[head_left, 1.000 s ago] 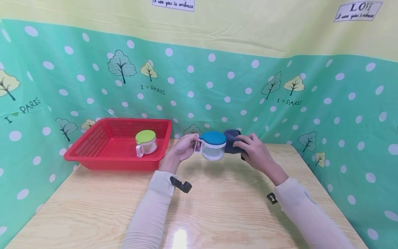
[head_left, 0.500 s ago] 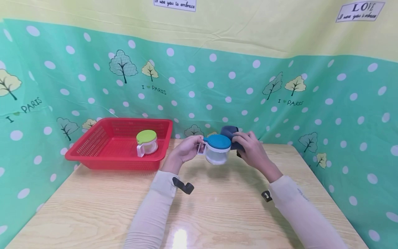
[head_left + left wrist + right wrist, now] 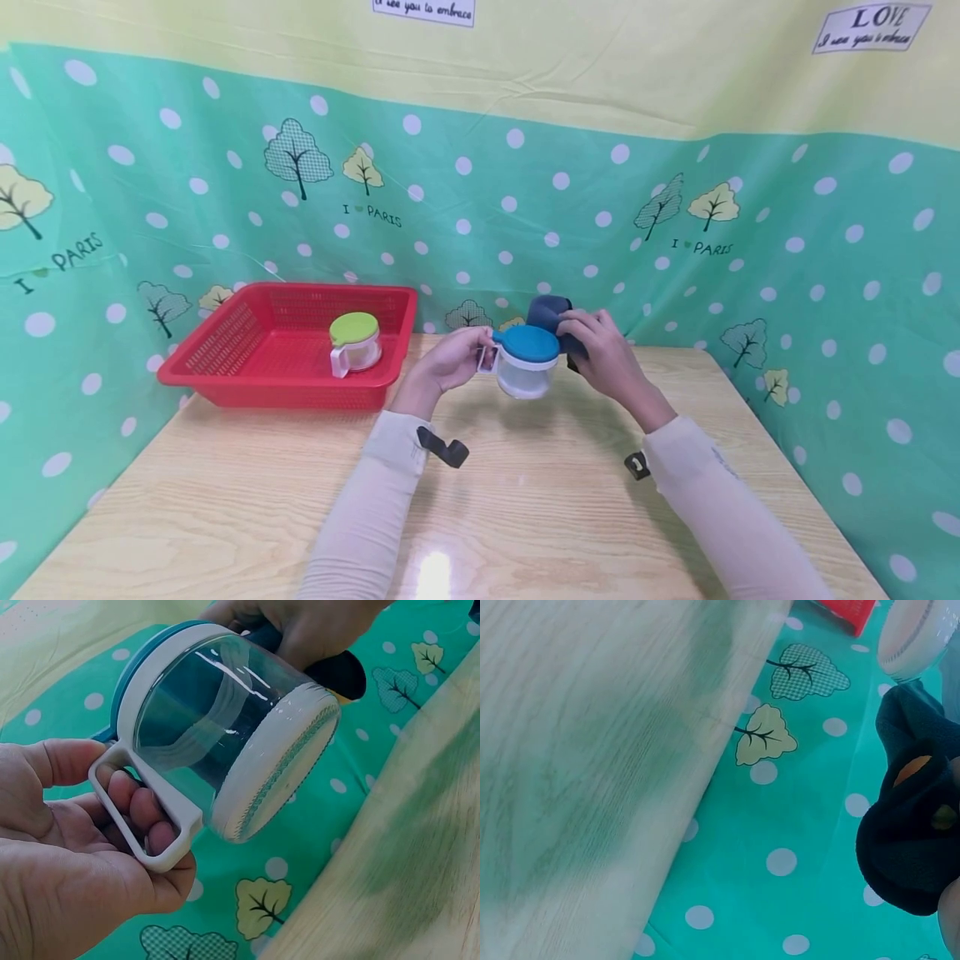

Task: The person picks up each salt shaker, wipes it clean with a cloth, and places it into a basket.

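A clear seasoning jar point(image 3: 522, 379) with a blue lid point(image 3: 530, 342) is held above the table in the head view. My left hand point(image 3: 453, 362) grips its white handle point(image 3: 161, 861), fingers curled through the loop and thumb near the lid in the left wrist view. There the jar tilts, its base turned towards the camera. A dark blue cloth point(image 3: 548, 312) is bunched in my right hand point(image 3: 609, 358), against the jar's far right side. The right wrist view shows the cloth point(image 3: 911, 847) folded, with that hand mostly cut off at the edge.
A red plastic basket point(image 3: 277, 393) with perforated sides stands at the back left of the wooden table point(image 3: 525, 517). In it is a second jar point(image 3: 358, 354) with a green lid. A green and yellow patterned curtain point(image 3: 480, 192) hangs behind and at both sides.
The jar has shifted slightly right and down in my left hand. My right hand has moved up and left with the cloth, along the jar's far side. The basket and green-lidded jar stay put.
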The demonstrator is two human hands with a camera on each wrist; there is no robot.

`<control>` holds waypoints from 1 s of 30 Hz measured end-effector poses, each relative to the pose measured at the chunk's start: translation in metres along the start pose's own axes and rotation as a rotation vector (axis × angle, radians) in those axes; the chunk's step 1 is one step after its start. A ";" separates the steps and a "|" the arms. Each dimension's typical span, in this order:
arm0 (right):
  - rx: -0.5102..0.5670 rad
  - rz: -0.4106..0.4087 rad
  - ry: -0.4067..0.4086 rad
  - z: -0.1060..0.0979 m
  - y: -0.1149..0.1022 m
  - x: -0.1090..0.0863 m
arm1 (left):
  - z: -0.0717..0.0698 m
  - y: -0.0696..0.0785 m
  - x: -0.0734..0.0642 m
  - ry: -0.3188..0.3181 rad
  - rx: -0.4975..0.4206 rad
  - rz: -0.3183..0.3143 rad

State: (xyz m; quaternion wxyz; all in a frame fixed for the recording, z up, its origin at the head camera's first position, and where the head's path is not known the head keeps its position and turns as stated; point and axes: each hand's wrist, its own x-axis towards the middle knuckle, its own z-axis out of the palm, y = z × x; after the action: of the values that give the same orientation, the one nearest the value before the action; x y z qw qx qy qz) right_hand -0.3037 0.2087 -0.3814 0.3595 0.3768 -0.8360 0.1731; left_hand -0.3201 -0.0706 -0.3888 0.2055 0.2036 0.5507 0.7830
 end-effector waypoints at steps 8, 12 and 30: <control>-0.022 0.007 0.001 -0.003 0.000 0.003 | 0.000 -0.001 0.000 -0.004 0.003 -0.002; -0.041 0.010 -0.002 -0.004 0.000 0.005 | -0.001 -0.001 0.000 -0.010 0.010 -0.005; -0.038 -0.004 0.014 -0.005 -0.001 0.016 | -0.001 -0.003 0.000 -0.045 0.043 -0.007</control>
State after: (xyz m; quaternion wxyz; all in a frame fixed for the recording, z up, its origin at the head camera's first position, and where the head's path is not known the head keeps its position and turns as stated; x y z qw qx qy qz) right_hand -0.3077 0.2030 -0.3664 0.3727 0.3702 -0.8359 0.1590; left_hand -0.3203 -0.0703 -0.3915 0.2161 0.2238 0.5634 0.7653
